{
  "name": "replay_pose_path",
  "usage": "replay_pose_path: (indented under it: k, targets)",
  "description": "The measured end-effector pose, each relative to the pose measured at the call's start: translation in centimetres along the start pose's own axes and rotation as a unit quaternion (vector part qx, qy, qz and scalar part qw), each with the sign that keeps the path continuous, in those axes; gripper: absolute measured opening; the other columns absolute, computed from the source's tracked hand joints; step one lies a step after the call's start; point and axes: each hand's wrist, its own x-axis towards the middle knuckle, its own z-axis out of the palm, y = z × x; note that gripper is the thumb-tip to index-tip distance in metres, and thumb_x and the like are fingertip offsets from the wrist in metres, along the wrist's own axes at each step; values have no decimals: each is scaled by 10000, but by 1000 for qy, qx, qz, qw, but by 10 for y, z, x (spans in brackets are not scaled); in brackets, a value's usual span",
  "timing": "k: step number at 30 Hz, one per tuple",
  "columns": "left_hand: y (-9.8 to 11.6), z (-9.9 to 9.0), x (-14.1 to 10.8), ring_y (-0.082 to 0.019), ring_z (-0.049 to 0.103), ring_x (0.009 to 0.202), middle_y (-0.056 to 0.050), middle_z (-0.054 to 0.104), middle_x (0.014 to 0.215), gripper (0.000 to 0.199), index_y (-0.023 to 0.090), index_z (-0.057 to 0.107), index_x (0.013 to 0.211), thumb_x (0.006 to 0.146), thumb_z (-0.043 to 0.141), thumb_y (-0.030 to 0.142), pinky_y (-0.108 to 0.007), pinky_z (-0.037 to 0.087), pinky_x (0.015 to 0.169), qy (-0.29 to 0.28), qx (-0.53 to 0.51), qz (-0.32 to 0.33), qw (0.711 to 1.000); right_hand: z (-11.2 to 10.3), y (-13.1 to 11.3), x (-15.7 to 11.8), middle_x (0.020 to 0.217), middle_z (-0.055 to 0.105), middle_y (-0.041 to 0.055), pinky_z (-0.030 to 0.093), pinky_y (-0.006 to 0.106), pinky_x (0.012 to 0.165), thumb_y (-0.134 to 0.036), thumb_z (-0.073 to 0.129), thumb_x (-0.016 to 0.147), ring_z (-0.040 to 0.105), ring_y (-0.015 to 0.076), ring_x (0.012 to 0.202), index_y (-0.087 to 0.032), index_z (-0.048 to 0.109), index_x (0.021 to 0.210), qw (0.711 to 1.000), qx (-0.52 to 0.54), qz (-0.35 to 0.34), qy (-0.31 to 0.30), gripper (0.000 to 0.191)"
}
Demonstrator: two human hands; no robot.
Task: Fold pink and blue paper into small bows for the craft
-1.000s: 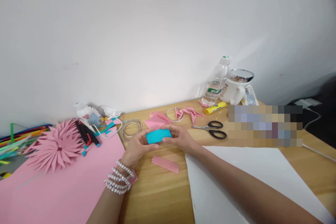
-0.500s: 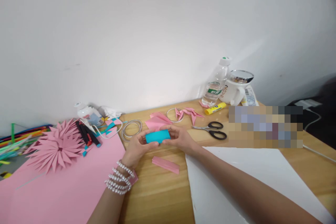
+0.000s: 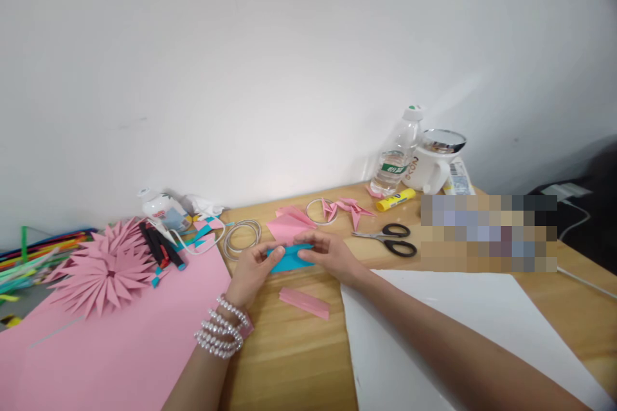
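The blue paper (image 3: 290,262) sits over the middle of the bench (image 3: 289,359), between a folded pink sheet (image 3: 288,223) and a pink strip (image 3: 304,303); the left hand (image 3: 256,264) pinches its left end, thumb on top, while the right hand (image 3: 330,255), fingers curled in, grips the right end. For a crisp crease, I would line up the long edges first, then press outward from the centre – evenly, so neither end skews. On the water bottle (image 3: 393,167), the green label carries white, seemingly Chinese characters; the white mug (image 3: 428,168) has sideways lettering, perhaps "NOVO" – I cannot be sure; print on the yellow glue stick (image 3: 395,200) is too small to read
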Motion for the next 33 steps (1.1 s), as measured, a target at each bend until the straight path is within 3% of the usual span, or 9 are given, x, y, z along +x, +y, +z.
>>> replay_pose_path:
  k: [4, 10, 20, 23, 25, 29, 33]
  targets:
    - [-6, -1, 1, -182, 623, 653, -71, 686, 745, 305, 100, 638, 819, 677, 634, 370, -335, 508, 660, -24, -10, -10, 1000, -1, 2, 1, 766, 635, 26, 460, 323, 718, -419, 645, 649, 587, 174, 734, -146, 631, 819, 1000, 14, 10, 2, 321]
    - [-5, 0, -1, -179, 633, 612, -72, 687, 696, 290, 95, 620, 814, 707, 608, 364, -318, 514, 625, -64, -23, -6, 998, -3, 2, -1, 698, 618, 11, 466, 306, 657, -500, 626, 630, 578, 180, 706, -142, 628, 779, 999, 18, 36, -15, 388]
    - [4, 5, -5, -198, 637, 530, -53, 682, 653, 410, 130, 565, 971, 666, 637, 395, -331, 518, 507, -68, -52, -34, 996, -1, 4, -1, 639, 596, 1, 452, 268, 551, -490, 634, 635, 543, 135, 557, -153, 609, 798, 998, 39, 25, -34, 375]
    - [1, 2, -4, -173, 625, 601, -40, 674, 673, 409, 138, 582, 1038, 681, 643, 328, -277, 498, 548, -57, -69, 5, 996, -2, 4, -1, 713, 623, 12, 451, 281, 608, -451, 640, 649, 558, 138, 613, -160, 625, 896, 996, 78, 14, -40, 382]
    - [-1, 0, -3, -160, 606, 622, -34, 664, 648, 336, 137, 634, 978, 685, 641, 300, -250, 475, 557, -45, -67, 25, 996, -3, 4, -1, 724, 629, 8, 442, 279, 624, -417, 650, 649, 555, 132, 623, -173, 640, 908, 995, 90, 19, -33, 356]
    - [-1, -3, -1, -132, 564, 589, -33, 667, 668, 224, 153, 684, 864, 673, 642, 263, -224, 438, 534, -16, -38, 45, 998, -3, -1, -1, 627, 578, -28, 407, 215, 535, -361, 664, 631, 484, 82, 522, -189, 670, 828, 995, 87, 48, -22, 261]
    - [1, -4, -2, -109, 539, 553, -33, 674, 726, 188, 162, 691, 826, 666, 633, 241, -203, 412, 500, 0, 32, 52, 998, 0, -7, -3, 596, 522, -29, 380, 198, 490, -451, 553, 720, 444, 69, 488, -175, 652, 847, 994, 85, 65, -22, 319]
